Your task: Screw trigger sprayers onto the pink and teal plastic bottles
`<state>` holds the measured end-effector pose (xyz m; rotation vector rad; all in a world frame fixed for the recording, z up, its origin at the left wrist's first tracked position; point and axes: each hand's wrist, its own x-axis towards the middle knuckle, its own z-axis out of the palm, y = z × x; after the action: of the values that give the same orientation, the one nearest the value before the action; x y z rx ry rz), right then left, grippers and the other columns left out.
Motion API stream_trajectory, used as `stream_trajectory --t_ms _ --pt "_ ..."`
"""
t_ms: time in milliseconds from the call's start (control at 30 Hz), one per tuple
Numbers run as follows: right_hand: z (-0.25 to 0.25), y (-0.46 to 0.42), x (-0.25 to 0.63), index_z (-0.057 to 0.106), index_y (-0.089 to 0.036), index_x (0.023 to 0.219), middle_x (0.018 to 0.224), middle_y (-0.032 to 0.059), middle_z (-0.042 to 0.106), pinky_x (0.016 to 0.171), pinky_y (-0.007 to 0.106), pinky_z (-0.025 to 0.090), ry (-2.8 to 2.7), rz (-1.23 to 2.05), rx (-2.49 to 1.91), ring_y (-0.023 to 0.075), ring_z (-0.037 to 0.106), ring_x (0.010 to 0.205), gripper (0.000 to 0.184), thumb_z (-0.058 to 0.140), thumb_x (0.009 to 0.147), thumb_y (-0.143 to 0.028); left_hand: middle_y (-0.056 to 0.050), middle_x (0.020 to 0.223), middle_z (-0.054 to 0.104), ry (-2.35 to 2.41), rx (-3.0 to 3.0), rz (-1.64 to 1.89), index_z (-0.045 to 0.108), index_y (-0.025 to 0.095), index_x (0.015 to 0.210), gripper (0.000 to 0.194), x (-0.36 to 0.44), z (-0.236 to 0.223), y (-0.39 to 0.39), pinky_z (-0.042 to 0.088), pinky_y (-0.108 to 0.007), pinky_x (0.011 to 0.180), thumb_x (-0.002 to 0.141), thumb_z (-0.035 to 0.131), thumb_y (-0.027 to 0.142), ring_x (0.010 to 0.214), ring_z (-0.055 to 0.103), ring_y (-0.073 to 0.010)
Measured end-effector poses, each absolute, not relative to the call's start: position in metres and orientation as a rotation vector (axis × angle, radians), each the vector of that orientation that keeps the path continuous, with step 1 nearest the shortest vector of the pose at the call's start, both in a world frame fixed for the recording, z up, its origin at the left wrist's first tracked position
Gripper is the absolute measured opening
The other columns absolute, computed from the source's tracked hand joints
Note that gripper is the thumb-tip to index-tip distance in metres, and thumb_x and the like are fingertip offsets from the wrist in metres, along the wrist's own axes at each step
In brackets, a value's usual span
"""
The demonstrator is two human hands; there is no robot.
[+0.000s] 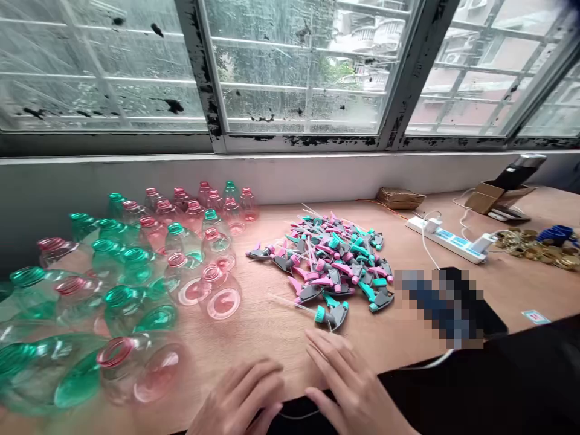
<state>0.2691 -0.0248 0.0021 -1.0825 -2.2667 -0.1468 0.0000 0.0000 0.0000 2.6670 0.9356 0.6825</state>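
Observation:
Just above the table's front edge is my left hand [247,393], its fingers loosely bent and apart, with nothing visible in it. My right hand [339,377] is stretched out flat beside it, also holding nothing. Right beyond my right fingertips lies a spray head [333,314] in grey and teal, its thin tube pointing left. Behind it rises a heap of pink, teal and grey spray heads [335,266]. To the left, several clear plastic bottles with pink or green tints stand without tops. The nearest is a pink bottle [149,368], left of my left hand.
A pixelated dark object [489,314] lies on the right of the wooden table [254,338]. Behind it are a white power strip [446,240] with cables, a brown packet [400,198], an open cardboard box [492,196] and gold-coloured pieces [525,244]. Windows line the back wall.

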Motion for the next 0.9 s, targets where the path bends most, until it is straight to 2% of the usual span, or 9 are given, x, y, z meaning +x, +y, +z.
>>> stream_trajectory --t_ms 100,233,367,467,500,567,667,767,900 --pt "-0.010 -0.009 0.243 0.054 0.003 0.142 0.142 0.0270 0.064 0.099 0.052 0.062 -2.326 -0.223 -1.143 0.0385 0.063 0.131 0.046 0.048 0.101 -0.017 -0.008 0.133 0.073 1.068 2.770 0.798 0.062 0.025 0.132 0.035 0.004 -0.003 0.008 0.057 -0.032 0.104 0.100 0.056 0.015 0.124 0.067 -0.0251" --pt "-0.024 -0.003 0.234 0.055 -0.002 0.142 0.144 0.0224 0.064 0.100 0.055 0.062 -2.367 -0.131 -1.153 0.0378 0.064 0.130 0.044 0.049 0.101 -0.016 -0.013 0.139 0.065 1.399 2.685 1.077 0.056 0.023 0.136 0.040 0.001 0.003 0.012 0.050 -0.043 0.111 0.099 0.053 0.008 0.135 0.057 -0.0290" --pt "-0.027 -0.001 0.238 0.055 -0.008 0.144 0.148 0.0196 0.061 0.103 0.055 0.060 -2.420 0.014 -1.176 0.0373 0.060 0.135 0.044 0.054 0.102 -0.021 -0.020 0.159 0.037 1.765 2.410 1.506 0.029 0.023 0.157 0.072 0.012 0.021 0.038 0.036 -0.057 0.121 0.097 0.067 0.020 0.150 0.037 -0.0362" --pt "-0.029 0.000 0.242 0.053 -0.011 0.147 0.151 0.0178 0.059 0.104 0.055 0.059 -2.401 0.050 -1.171 0.0375 0.058 0.137 0.046 0.056 0.102 -0.023 -0.026 0.167 0.022 1.891 2.303 1.480 0.009 0.018 0.162 0.091 0.029 0.030 0.068 0.034 -0.062 0.121 0.096 0.070 0.031 0.156 0.023 -0.0404" --pt "-0.031 0.000 0.243 0.052 -0.012 0.147 0.151 0.0177 0.059 0.104 0.055 0.059 -2.390 0.054 -1.164 0.0378 0.057 0.137 0.047 0.056 0.102 -0.023 -0.029 0.165 0.026 1.967 2.311 1.420 0.007 0.015 0.162 0.093 0.034 0.031 0.074 0.036 -0.065 0.119 0.096 0.070 0.033 0.154 0.027 -0.0434" --pt "-0.035 0.000 0.245 0.053 -0.013 0.146 0.150 0.0171 0.060 0.104 0.053 0.059 -2.368 0.075 -1.127 0.0373 0.058 0.136 0.045 0.057 0.102 -0.022 -0.028 0.157 0.044 2.089 2.400 1.220 0.017 0.016 0.161 0.081 0.041 0.030 0.079 0.029 -0.071 0.118 0.098 0.066 0.030 0.146 0.042 -0.0450" --pt "-0.041 -0.003 0.249 0.056 -0.015 0.142 0.144 0.0152 0.065 0.106 0.047 0.057 -2.292 0.134 -0.997 0.0332 0.061 0.133 0.042 0.056 0.100 -0.014 -0.021 0.141 0.061 1.966 2.581 1.115 0.032 0.021 0.155 0.065 0.041 0.021 0.064 0.038 -0.065 0.113 0.099 0.064 0.028 0.130 0.058 -0.0408" --pt "-0.039 -0.004 0.259 0.055 -0.017 0.141 0.133 0.0134 0.072 0.104 0.042 0.056 -2.094 0.125 -0.872 0.0286 0.065 0.127 0.045 0.051 0.098 -0.005 -0.019 0.138 0.062 1.651 2.642 1.169 0.025 0.025 0.158 0.071 0.033 0.005 0.034 0.049 -0.055 0.103 0.099 0.064 0.028 0.122 0.062 -0.0362" --pt "-0.024 0.011 0.290 0.055 -0.020 0.140 0.126 0.0127 0.073 0.102 0.045 0.053 -1.886 -0.041 -1.047 0.0299 0.064 0.123 0.047 0.054 0.097 -0.003 -0.023 0.136 0.061 1.541 2.427 1.137 0.009 0.018 0.163 0.090 0.020 -0.013 0.007 0.054 -0.052 0.100 0.098 0.062 0.048 0.122 0.062 -0.0372"
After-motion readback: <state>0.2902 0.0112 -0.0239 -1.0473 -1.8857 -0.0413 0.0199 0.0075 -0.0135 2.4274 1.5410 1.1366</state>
